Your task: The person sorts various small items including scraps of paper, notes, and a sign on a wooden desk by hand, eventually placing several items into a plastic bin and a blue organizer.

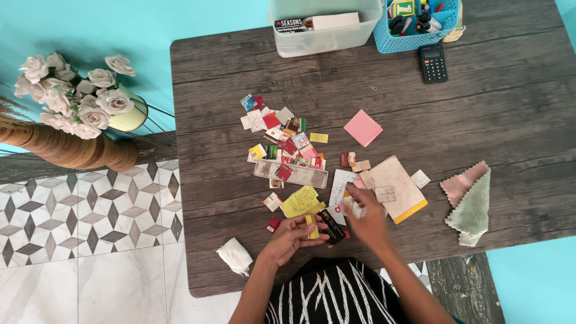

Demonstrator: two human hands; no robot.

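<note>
While the left hand (pixel 292 235) sits low in the centre of the frame, it holds a small yellow strip (pixel 311 227) together with a dark card (pixel 332 227); fingers closed around both, thumb over the top. The strip's long axis runs roughly up-and-down in the frame; the dark card angles down to the right from it. Both items are just above the near edge of the surface (pixel 492 102), directly in front of the person's torso.

The right hand (pixel 367 217) lies immediately to the right of the held items, nearly touching the dark card. Its fingers point up and left toward the white papers (pixel 343 187) and the beige pad (pixel 398 187); fingertips rest on or just over the papers. Whether it pinches anything cannot be told; fingers look loosely together. Right hand is the nearer one to the pad and papers, left hand the nearer one to the yellow notes (pixel 300 200) just above it.

Further out: a long pale tray (pixel 294 173) lies across the upper side of the notes, with a scatter of small coloured cards (pixel 282 135) beyond it. Pink sticky pad (pixel 362 127) upper right of centre. Folded cloth (pixel 470 203) at the right, crumpled white tissue (pixel 234 255) lower left, calculator (pixel 432 62) and blue basket (pixel 416 24) at the top.
</note>
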